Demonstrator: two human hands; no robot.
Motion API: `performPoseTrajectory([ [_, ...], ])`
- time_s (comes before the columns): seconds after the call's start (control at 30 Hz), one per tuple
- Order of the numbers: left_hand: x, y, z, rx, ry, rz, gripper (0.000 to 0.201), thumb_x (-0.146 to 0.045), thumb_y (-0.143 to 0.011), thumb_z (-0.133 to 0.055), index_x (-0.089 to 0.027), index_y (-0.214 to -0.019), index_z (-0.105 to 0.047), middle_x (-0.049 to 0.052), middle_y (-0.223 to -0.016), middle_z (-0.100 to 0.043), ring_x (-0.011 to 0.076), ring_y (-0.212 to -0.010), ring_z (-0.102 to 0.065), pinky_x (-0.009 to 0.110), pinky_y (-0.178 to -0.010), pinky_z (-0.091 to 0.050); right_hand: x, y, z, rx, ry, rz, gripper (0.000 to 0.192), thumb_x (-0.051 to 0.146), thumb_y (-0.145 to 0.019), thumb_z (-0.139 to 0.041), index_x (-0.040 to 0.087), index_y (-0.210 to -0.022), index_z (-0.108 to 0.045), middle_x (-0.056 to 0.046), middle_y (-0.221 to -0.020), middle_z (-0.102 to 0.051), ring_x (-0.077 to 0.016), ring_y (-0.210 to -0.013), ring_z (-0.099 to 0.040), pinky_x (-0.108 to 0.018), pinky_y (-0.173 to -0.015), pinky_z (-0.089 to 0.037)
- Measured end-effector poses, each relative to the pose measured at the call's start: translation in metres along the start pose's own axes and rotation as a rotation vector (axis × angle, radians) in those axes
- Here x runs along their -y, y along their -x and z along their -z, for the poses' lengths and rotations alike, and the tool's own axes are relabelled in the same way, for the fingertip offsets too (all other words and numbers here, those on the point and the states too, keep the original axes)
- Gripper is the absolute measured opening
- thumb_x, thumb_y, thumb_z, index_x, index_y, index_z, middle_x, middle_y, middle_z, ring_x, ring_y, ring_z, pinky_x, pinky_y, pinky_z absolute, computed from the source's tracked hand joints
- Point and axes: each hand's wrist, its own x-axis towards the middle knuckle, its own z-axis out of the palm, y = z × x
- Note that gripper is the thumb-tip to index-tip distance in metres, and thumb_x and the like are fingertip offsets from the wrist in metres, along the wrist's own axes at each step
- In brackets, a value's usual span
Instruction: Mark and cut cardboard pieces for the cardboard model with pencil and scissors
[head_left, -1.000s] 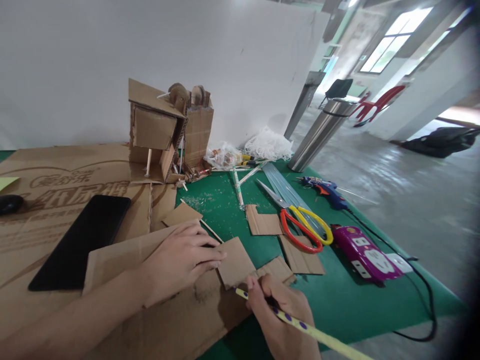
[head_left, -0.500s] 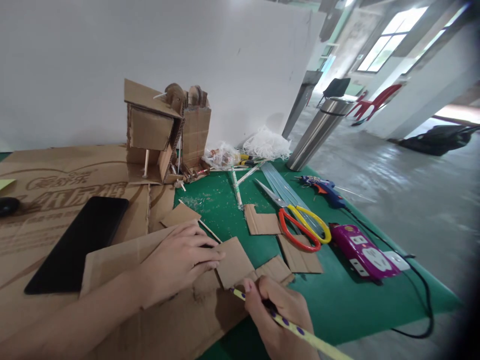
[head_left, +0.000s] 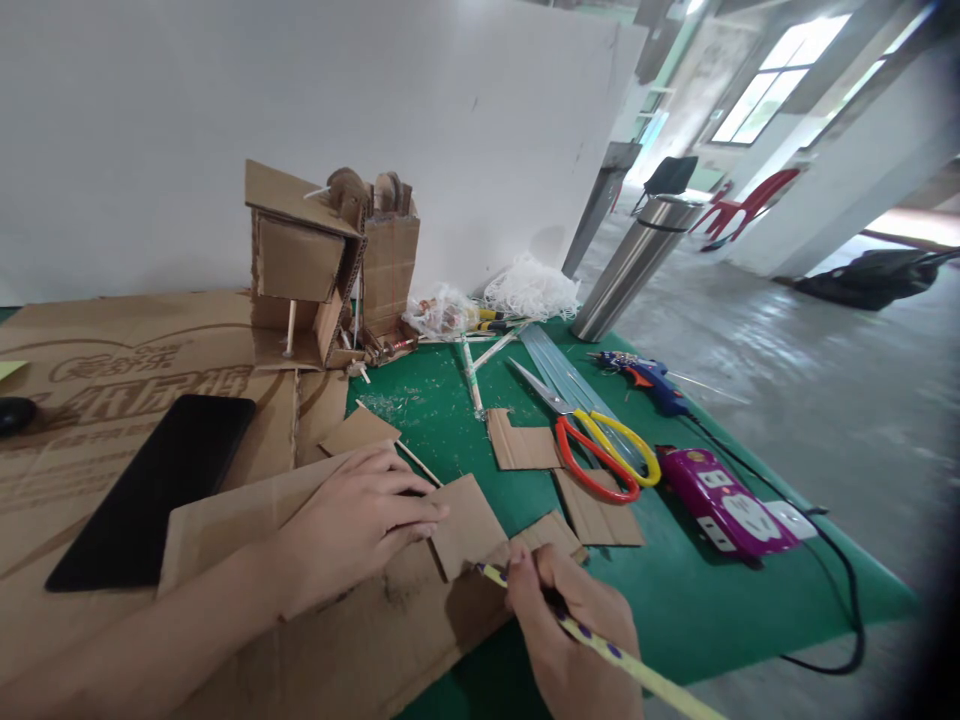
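One small brown cardboard square [head_left: 466,523] pinned flat on larger cardboard sheet [head_left: 352,620] under spread left hand [head_left: 356,520]; right hand [head_left: 574,640], fingers closed round yellow purple-dotted pencil [head_left: 600,650], tip touching square's near edge, shaft slanting back right.

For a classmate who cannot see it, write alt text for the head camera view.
A left hand presses a small cardboard square onto a larger cardboard sheet while the right hand marks along its edge with a yellow pencil. Scissors, a glue gun and a cardboard model lie beyond on the green table.
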Motion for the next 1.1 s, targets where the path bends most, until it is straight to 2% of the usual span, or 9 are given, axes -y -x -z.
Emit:
performPoseTrajectory([
  [0.13, -0.0003, 0.0004, 0.0005, 0.006, 0.003, 0.010, 0.021, -0.027, -0.097, -0.056, -0.030, -0.109, -0.073, -0.001, -0.103, -0.076, 0.0199, -0.093, -0.059, 0.037, -0.091, -0.044, -0.0029, 0.0029, -0.0012, -0.046, 0.024, -0.065, 0.040, 0.020, -0.095, -0.051, 0.024, -0.060, -0.032, 0.008, -0.048, -0.037, -0.0071, -0.039, -0.040, -0.019, -0.042, -0.033],
  [0.3, 0.0006, -0.0002, 0.0008, 0.014, -0.007, 0.010, 0.020, -0.027, -0.096, -0.058, -0.030, -0.109, -0.073, -0.001, -0.104, -0.075, 0.0203, -0.093, -0.059, 0.037, -0.090, -0.044, 0.0008, 0.0005, -0.0014, 0.044, -0.040, 0.043, 0.042, 0.019, -0.094, -0.051, 0.023, -0.058, -0.029, 0.008, -0.051, -0.035, -0.0057, -0.040, -0.038, -0.018, -0.042, -0.031],
  [0.47, 0.0009, -0.0001, 0.0010, 0.015, -0.004, 0.004, 0.021, -0.027, -0.097, -0.056, -0.030, -0.110, -0.073, -0.001, -0.105, -0.075, 0.0199, -0.093, -0.059, 0.035, -0.086, -0.044, 0.0006, -0.0023, 0.0007, -0.082, 0.079, -0.067, 0.040, 0.023, -0.095, -0.049, 0.024, -0.056, -0.038, 0.007, -0.045, -0.041, -0.0080, -0.038, -0.040, -0.020, -0.040, -0.031],
  [0.57, 0.0012, 0.0004, 0.0004, 0.007, 0.003, 0.003, 0.021, -0.028, -0.096, -0.057, -0.031, -0.109, -0.073, -0.001, -0.106, -0.075, 0.0201, -0.093, -0.059, 0.036, -0.086, -0.044, 0.0006, -0.0028, 0.0011, -0.111, 0.113, -0.064, 0.041, 0.024, -0.096, -0.047, 0.024, -0.056, -0.038, 0.006, -0.044, -0.041, -0.0085, -0.038, -0.041, -0.021, -0.040, -0.031],
  [0.77, 0.0013, 0.0002, -0.0001, -0.005, 0.000, 0.003, 0.022, -0.028, -0.097, -0.055, -0.031, -0.109, -0.073, -0.001, -0.104, -0.076, 0.0198, -0.093, -0.059, 0.037, -0.089, -0.044, -0.0025, 0.0018, -0.0011, -0.001, 0.001, -0.044, 0.041, 0.023, -0.095, -0.050, 0.024, -0.058, -0.034, 0.007, -0.048, -0.042, -0.0080, -0.040, -0.042, -0.020, -0.043, -0.034],
  [0.9, 0.0013, 0.0001, 0.0006, 0.010, -0.001, 0.009, 0.021, -0.028, -0.097, -0.056, -0.031, -0.109, -0.073, -0.001, -0.106, -0.075, 0.0195, -0.094, -0.060, 0.035, -0.087, -0.045, -0.0047, -0.0006, -0.0010, -0.138, 0.078, -0.109, 0.040, 0.026, -0.096, -0.049, 0.024, -0.057, -0.037, 0.006, -0.046, -0.043, -0.0096, -0.040, -0.042, -0.022, -0.043, -0.034],
  [0.97, 0.0015, 0.0003, 0.0005, 0.011, 0.002, 0.018, 0.021, -0.028, -0.096, -0.057, -0.031, -0.109, -0.073, 0.000, -0.106, -0.075, 0.0197, -0.095, -0.060, 0.035, -0.086, -0.045, -0.0039, -0.0020, -0.0008, -0.161, 0.084, -0.121, 0.041, 0.027, -0.095, -0.050, 0.024, -0.056, -0.038, 0.006, -0.046, -0.042, -0.0097, -0.039, -0.041, -0.022, -0.042, -0.033],
  [1.1, 0.0011, 0.0005, 0.0006, 0.014, 0.009, 0.024, 0.020, -0.027, -0.095, -0.059, -0.031, -0.109, -0.073, -0.002, -0.106, -0.075, 0.0203, -0.095, -0.059, 0.036, -0.088, -0.043, -0.0010, -0.0004, -0.0010, -0.098, 0.021, -0.132, 0.042, 0.027, -0.095, -0.051, 0.024, -0.056, -0.036, 0.006, -0.046, -0.043, -0.0093, -0.040, -0.041, -0.022, -0.043, -0.033],
])
